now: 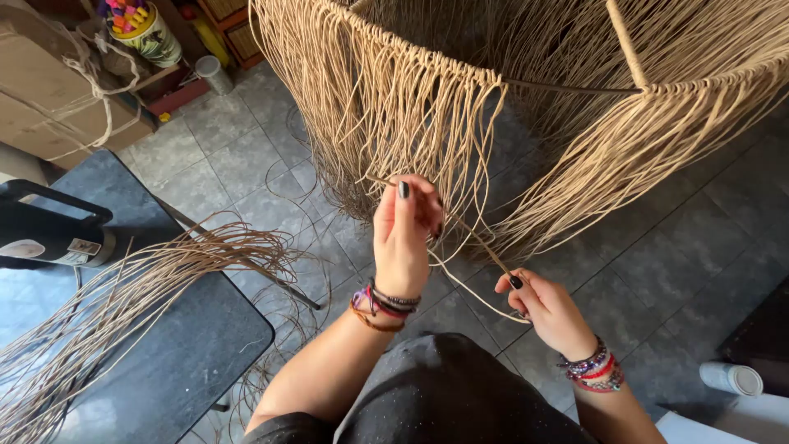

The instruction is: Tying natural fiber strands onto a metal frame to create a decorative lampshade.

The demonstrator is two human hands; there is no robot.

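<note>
A large round frame (567, 86) hangs in front of me, draped with many long tan cords (386, 107) knotted along its rim. My left hand (403, 234) is raised, fingers closed on a tan cord (472, 234) just below the fringe. My right hand (546, 308) sits lower and to the right, pinching the same cord between thumb and fingers. The cord runs taut between both hands and loops below them. Both wrists carry beaded bracelets.
A dark table (177, 329) at the left holds a bundle of loose tan cords (107, 312) and a black tool (49, 230). Cardboard boxes (49, 90), a painted can (152, 33) and a small cup (214, 74) stand on the grey tiled floor. A white can (731, 378) sits at right.
</note>
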